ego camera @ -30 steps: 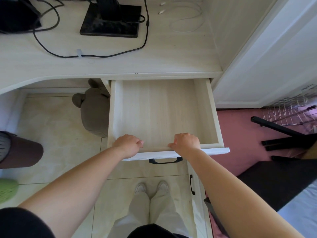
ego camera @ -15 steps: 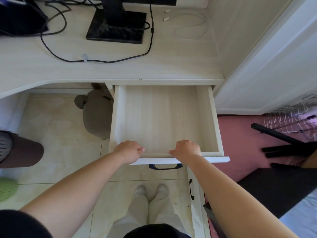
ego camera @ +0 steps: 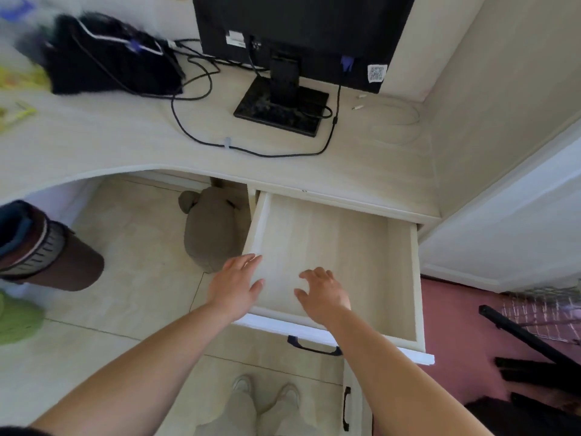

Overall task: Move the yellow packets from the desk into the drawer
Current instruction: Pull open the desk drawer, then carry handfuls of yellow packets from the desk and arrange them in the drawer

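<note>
Two bare hands have let go of the drawer [ego camera: 330,240], whose front edge they gripped half a second earlier. The left hand [ego camera: 235,286] now hangs over the drawer's near left corner with fingers straight and spread, holding nothing. The right hand [ego camera: 323,294] hovers above the drawer floor at its three o'clock, fingers loosely bent and likewise holding nothing. The drawer stays pulled out, its dark handle [ego camera: 314,347] showing below the front panel.

The head camera has swung up and to the left since then, bringing more of the desk [ego camera: 110,136] into view. The yellow packets [ego camera: 22,77] now appear at the picture's ten o'clock edge, blurred, lying on the desk well apart from both hands and from the drawer.

A blurred black bag [ego camera: 110,58] sits just to the three o'clock of the packets. A monitor [ego camera: 298,29] on a square black base [ego camera: 279,111] stands at twelve o'clock, with a black cable [ego camera: 267,154] looping across the pale wood and a white cable [ego camera: 405,121] coiled at two o'clock.

Under the desk, a grey plush toy [ego camera: 213,231] lies on the tiled floor [ego camera: 125,278] beside the drawer. A brown bin [ego camera: 53,256] stands at nine o'clock, and pink flooring [ego camera: 456,325] shows at four o'clock.
</note>
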